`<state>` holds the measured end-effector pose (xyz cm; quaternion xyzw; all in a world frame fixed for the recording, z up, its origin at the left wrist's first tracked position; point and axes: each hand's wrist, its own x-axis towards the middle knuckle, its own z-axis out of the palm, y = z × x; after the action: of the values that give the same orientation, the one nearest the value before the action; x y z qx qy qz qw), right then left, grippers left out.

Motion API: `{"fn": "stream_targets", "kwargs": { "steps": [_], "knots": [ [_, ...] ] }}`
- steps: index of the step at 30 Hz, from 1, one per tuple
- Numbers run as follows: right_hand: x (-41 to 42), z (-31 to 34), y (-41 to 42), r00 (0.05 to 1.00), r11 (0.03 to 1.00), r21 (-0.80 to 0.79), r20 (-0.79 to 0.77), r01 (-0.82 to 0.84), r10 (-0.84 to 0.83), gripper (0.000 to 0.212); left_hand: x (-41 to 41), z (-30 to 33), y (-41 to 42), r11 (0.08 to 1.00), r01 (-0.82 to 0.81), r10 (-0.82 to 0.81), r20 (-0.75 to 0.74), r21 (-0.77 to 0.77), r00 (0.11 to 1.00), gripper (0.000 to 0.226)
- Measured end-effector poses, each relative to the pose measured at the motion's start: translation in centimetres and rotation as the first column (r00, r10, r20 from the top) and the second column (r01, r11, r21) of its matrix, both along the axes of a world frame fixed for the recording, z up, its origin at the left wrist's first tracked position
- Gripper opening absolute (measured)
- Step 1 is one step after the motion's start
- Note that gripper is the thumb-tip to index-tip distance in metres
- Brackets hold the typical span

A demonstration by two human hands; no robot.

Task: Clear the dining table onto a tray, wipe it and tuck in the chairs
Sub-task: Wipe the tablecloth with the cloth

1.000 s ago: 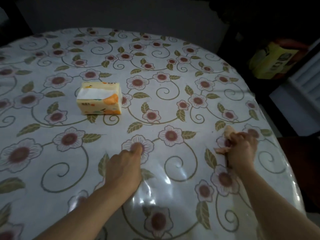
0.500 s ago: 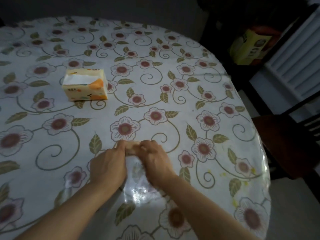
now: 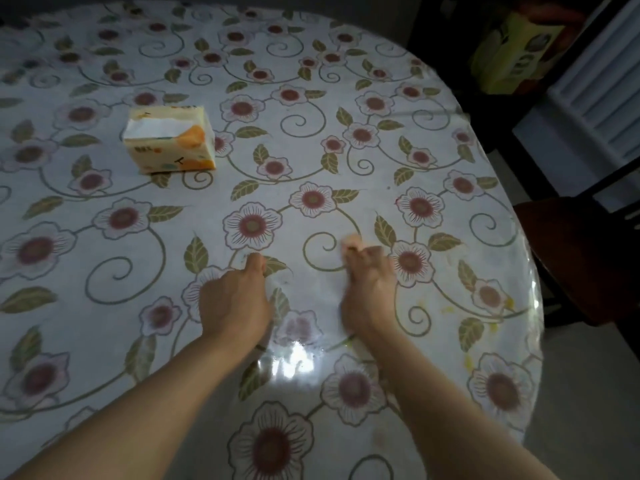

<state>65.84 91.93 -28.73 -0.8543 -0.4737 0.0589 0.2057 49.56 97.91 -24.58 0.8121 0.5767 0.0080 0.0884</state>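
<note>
A round dining table [image 3: 346, 98] carries a glossy flowered cover. My right hand [image 3: 369, 285] grips a small crumpled tissue wad [image 3: 351, 241] and presses it onto the cover near the middle front. My left hand [image 3: 235, 299] rests on the cover about a hand's width to the left, fingers curled under, holding nothing I can see. A yellow-orange tissue pack [image 3: 169, 138], torn open on top, lies further back on the left.
Yellowish specks [image 3: 448, 310] mark the cover near the right rim. A dark wooden chair [image 3: 581, 258] stands pulled out at the right of the table. A yellow-green box [image 3: 512, 46] sits in the dark at the far right, beside a white slatted panel [image 3: 602, 81].
One second ago my right hand was wiping near the right rim; it swept left to meet my left hand. Now the two hands have parted, the right one moving back to the right.
</note>
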Motion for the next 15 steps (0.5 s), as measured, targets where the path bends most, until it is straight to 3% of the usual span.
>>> {"fn": "stream_targets", "kwargs": {
  "steps": [3,7,9,12,15],
  "knots": [
    [-6.6,-0.1,0.0,0.977,0.977,0.009,-0.013,-0.214,0.214,0.079,-0.7,0.1,-0.9,1.0,0.007,-0.007,0.033,0.014,0.999,0.019],
    [-4.7,0.3,-2.0,0.904,0.904,0.016,0.046,-0.427,0.426,0.07,-0.8,0.1,-1.9,0.999,0.021,-0.021,0.012,0.031,1.0,0.016],
    [-1.0,0.6,-3.4,0.94,0.94,0.043,0.077,-0.337,0.334,0.059,-0.4,0.0,-2.1,0.998,0.04,-0.041,0.013,0.056,0.999,0.013],
    [6.1,0.7,-6.1,0.99,0.999,0.022,0.142,-0.031,0.027,0.046,0.6,0.0,-2.9,0.996,0.084,-0.085,0.031,0.033,0.996,0.018],
    [12.7,0.5,-8.8,0.955,0.961,-0.071,0.154,0.267,-0.253,0.046,2.0,-0.3,-4.1,0.992,0.128,-0.126,0.069,-0.016,0.99,0.021]
  ]
}}
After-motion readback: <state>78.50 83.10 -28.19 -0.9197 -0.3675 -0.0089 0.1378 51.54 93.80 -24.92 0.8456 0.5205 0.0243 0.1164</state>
